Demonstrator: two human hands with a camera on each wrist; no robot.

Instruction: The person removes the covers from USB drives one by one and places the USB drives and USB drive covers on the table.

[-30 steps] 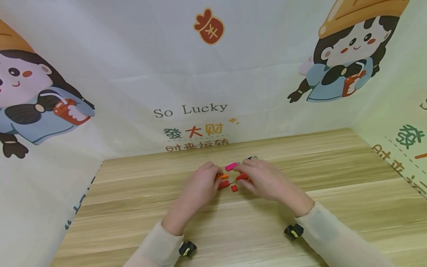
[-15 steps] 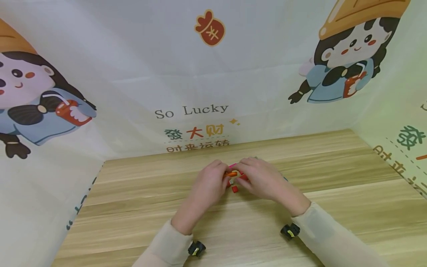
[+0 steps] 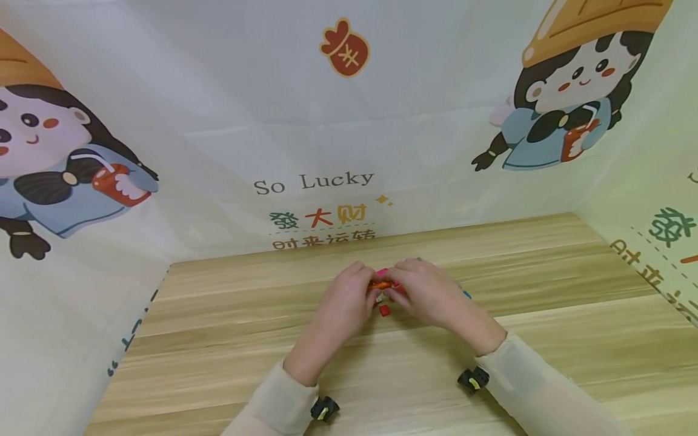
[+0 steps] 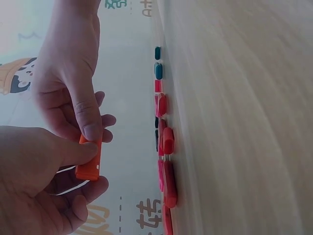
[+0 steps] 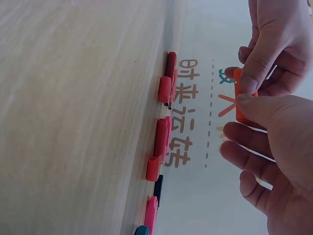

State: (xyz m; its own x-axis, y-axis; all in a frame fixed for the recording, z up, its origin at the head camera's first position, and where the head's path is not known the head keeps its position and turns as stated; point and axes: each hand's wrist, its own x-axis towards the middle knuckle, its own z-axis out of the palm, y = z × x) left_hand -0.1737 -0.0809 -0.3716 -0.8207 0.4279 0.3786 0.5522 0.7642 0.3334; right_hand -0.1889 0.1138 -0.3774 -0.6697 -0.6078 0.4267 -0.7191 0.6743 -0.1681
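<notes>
Above the table, an orange USB flash drive [image 3: 380, 284] is held between both hands. My left hand [image 3: 346, 300] pinches one end of it with thumb and fingers. The other end is pinched by my right hand [image 3: 428, 293], thumb to thumb with the left in the left wrist view. The orange casing [image 4: 89, 164] hides any metal plug, so I cannot tell whether a cap is on it. Below the hands lie a small red cap [image 3: 384, 310] and a pink flash drive [image 3: 383, 272], the latter partly covered by fingers.
Several red pieces [image 4: 168, 183] lie in a row on the wooden table [image 3: 234, 339], with dark blue-green pieces [image 4: 158, 71] at one end. A blue piece [image 3: 466, 294] shows beside the right wrist. A printed cloth [image 3: 218, 151] stands behind the table.
My left hand has moved right, bringing the orange flash drive to my right hand. The right hand now pinches its other end; the red cap has stayed on the table.
</notes>
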